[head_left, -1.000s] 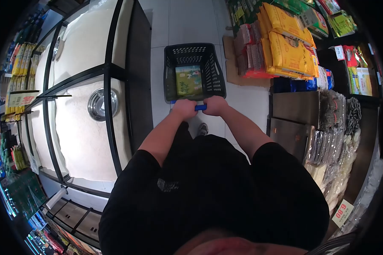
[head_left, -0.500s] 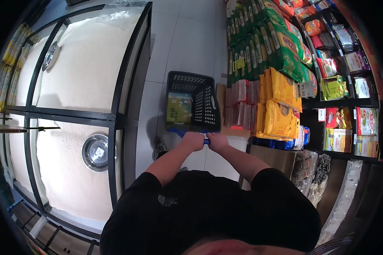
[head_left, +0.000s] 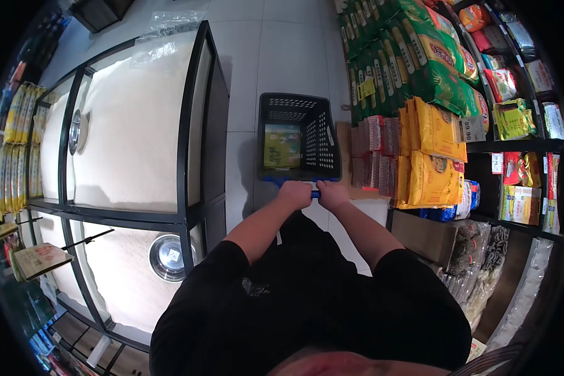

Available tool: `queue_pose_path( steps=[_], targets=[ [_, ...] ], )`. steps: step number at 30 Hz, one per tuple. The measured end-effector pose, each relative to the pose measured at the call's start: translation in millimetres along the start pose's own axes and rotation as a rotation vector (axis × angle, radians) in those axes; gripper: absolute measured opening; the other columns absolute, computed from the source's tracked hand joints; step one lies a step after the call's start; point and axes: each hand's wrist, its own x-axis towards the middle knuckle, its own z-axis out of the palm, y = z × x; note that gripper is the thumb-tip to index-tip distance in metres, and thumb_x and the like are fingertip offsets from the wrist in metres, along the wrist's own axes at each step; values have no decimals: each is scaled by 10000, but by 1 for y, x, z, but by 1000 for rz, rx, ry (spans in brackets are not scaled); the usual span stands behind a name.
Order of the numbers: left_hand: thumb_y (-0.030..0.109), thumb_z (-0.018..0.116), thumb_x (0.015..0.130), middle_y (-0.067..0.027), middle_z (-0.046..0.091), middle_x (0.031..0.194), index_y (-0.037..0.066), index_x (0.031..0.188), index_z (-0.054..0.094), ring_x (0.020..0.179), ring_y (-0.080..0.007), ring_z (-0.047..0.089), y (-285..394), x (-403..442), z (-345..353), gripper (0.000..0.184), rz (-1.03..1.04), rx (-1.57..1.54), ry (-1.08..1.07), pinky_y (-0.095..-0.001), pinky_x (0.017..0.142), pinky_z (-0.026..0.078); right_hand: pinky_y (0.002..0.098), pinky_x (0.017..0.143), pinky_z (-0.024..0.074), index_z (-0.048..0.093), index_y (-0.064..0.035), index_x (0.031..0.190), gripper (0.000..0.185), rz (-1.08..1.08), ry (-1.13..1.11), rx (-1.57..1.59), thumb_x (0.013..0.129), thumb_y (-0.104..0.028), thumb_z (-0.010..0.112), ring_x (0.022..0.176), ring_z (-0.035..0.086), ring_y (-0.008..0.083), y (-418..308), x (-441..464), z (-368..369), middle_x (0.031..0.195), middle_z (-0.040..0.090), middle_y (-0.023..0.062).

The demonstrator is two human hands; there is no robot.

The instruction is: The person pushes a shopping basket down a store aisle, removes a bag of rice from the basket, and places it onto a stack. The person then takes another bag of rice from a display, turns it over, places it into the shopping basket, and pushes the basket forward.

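Note:
Both fists are wrapped round the blue handle of a dark grey shopping basket in front of me. My left hand grips its left part; close beside it, my right hand holds the right part. Inside the basket, on its bottom, lies a flat green and yellow package with dark lettering. The basket has perforated walls and stands or rolls over the tiled floor; its underside is hidden from me.
On the left, black-framed bins hold a whitish bulk product, with a metal bowl on it. Green bags and yellow packets are stacked close on the right, before shelves of packaged goods. Tiled floor runs ahead between them.
The bins and the stacked bags have shifted in view, and the basket sits slightly further right and higher. Both hands keep their hold on the handle.

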Motion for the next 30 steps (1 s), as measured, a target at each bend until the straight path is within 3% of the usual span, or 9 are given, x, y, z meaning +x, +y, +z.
queue_pose_path(
  steps=[5,10,14,16,18,19,21,27,30],
  targets=[
    [269,648,845,-145,758,982,98,1071,688,944,-338,739,-13,40,-33,287,-32,-13,39,-477,838,587,470,726,566,629,-148,986,194,-114,171,27,800,-186,668,826,722,315,30,45,-8,875,705,85],
    [360,786,842,-230,576,1364,39,1496,413,1222,-361,618,-28,64,-102,818,33,-480,187,-431,1031,508,457,758,574,636,-135,1010,193,-123,80,55,840,-228,628,858,735,318,51,104,-50,930,728,107],
    [161,678,941,-188,610,1358,20,1521,410,1225,-308,619,25,1,-287,654,345,-755,436,-416,1070,478,460,843,573,648,-111,1071,212,-92,-91,20,905,-210,561,989,727,323,61,159,-88,1041,731,154],
    [125,612,963,-162,662,1241,55,1460,506,1135,-297,648,58,-63,-376,513,564,-643,587,-396,1010,497,460,892,565,654,-99,1118,246,-78,-208,-8,917,-170,530,1065,707,322,58,184,-128,1104,721,167],
    [123,603,959,-117,717,1047,75,1279,613,948,-264,688,81,-118,-437,324,839,-212,893,-392,786,527,459,892,566,654,-100,1127,257,-118,-174,-29,912,-165,531,1062,707,323,72,222,-118,1101,723,156],
    [148,626,944,-91,718,967,95,1185,626,852,-242,675,90,-131,-450,246,908,-130,1030,-376,692,488,458,892,566,655,-100,1132,263,-136,-160,-40,909,-162,532,1060,707,324,67,232,-131,1100,724,151],
    [151,629,931,-87,710,944,105,1176,634,835,-243,675,101,-144,-471,249,988,60,1127,-376,680,488,458,896,566,670,-99,1112,253,-99,-178,-79,902,-154,539,1057,706,325,67,257,-155,1087,725,141],
    [160,639,893,-74,686,874,135,1149,659,782,-244,676,98,-133,-514,258,1131,248,1121,-376,645,489,472,908,565,681,-91,1091,241,120,-261,62,879,-181,608,1110,680,331,59,332,-209,1151,698,151],
    [165,644,874,-68,674,839,151,1135,672,756,-244,676,73,-108,-541,264,1200,218,1060,-376,627,489,459,918,561,671,-93,1118,353,-111,-159,-83,861,-336,677,1098,677,333,63,361,-217,1137,685,150]
  ],
)
